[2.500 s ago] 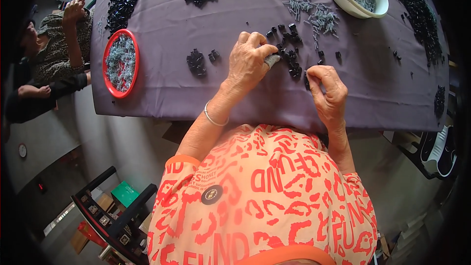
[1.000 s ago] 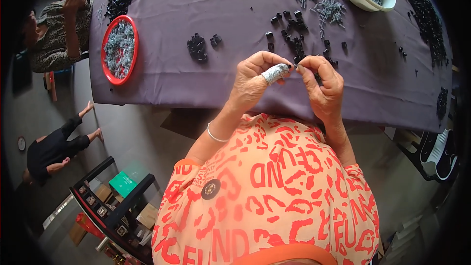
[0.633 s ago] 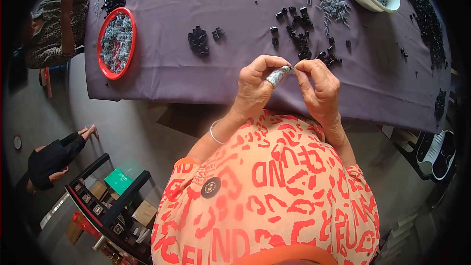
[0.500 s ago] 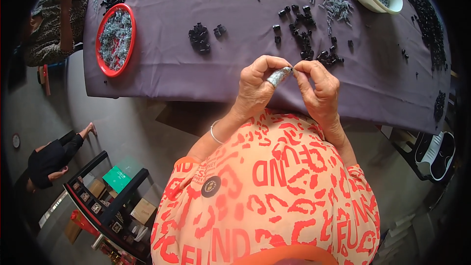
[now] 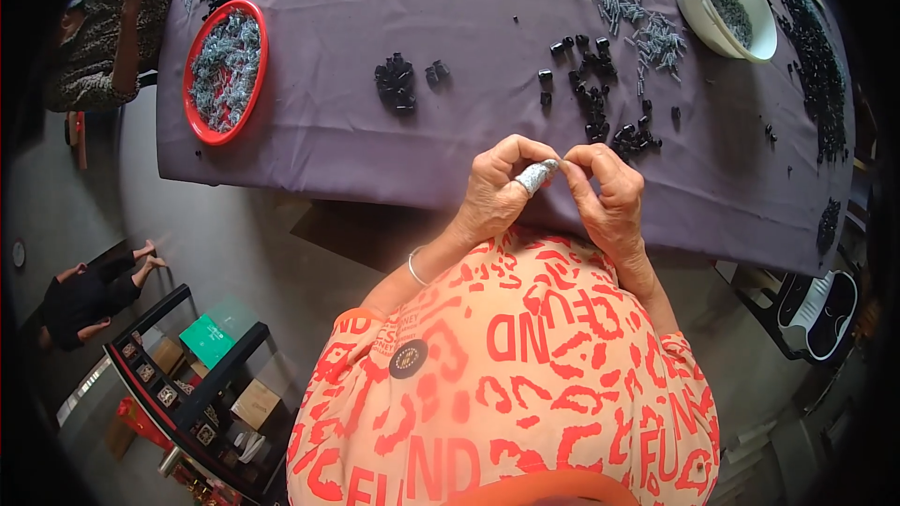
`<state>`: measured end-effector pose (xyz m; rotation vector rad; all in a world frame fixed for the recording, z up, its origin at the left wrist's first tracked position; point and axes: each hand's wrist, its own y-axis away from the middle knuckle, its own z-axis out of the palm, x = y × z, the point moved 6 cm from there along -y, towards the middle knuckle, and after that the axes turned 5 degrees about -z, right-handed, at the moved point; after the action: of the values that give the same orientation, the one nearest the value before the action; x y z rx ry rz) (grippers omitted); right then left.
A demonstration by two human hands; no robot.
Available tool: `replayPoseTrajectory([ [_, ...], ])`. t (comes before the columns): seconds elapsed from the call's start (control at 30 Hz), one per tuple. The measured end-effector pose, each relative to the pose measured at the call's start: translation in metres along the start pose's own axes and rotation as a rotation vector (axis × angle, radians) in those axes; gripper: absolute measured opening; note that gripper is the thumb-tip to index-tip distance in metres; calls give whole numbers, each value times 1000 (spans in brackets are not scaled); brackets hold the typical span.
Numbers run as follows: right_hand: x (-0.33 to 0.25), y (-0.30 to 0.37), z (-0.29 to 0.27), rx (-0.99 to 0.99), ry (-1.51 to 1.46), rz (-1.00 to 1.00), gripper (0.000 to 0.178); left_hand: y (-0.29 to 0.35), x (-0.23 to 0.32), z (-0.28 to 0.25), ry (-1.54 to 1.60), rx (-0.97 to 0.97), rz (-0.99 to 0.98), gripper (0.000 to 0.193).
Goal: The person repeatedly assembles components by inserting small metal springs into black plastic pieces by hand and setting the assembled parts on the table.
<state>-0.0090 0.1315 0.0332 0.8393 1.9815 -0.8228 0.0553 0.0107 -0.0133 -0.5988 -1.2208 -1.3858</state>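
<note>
My left hand [image 5: 497,186] and my right hand [image 5: 609,195] meet fingertip to fingertip at the table's near edge. Both are closed in a pinch on something too small to make out. Silvery wrapping [image 5: 536,176] covers one finger of the left hand. Just beyond the right hand lie small black cylindrical pieces [image 5: 636,141], with more black pieces [image 5: 591,98] scattered behind them. Farther back is a loose heap of thin grey pins [image 5: 658,43]. Left of these, on the purple cloth [image 5: 319,122], sits a little cluster of black pieces [image 5: 396,84].
A red-rimmed tray [image 5: 191,122] of clear-grey parts stands at the left, a white bowl [image 5: 692,5] of grey pins at the far right. Black heaps [image 5: 814,75] line the right edge. One person [image 5: 98,37] sits at the left; another [image 5: 89,300] is beyond the shelf [image 5: 169,384].
The view has shifted, so table and hands sit lower in the picture. My hands keep their pinch; the dark speck between the fingertips no longer shows. The person in black in the background has moved.
</note>
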Motion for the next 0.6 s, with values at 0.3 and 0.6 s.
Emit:
replayPoseTrajectory([
  [0.3, 0, -10, 8, -7, -10, -6, 7, -5, 2, -13, 52, 65, -20, 8],
  [0.6, 7, -21, 1, 166, 239, -82, 12, -8, 2, -26, 283, 69, 23, 8],
])
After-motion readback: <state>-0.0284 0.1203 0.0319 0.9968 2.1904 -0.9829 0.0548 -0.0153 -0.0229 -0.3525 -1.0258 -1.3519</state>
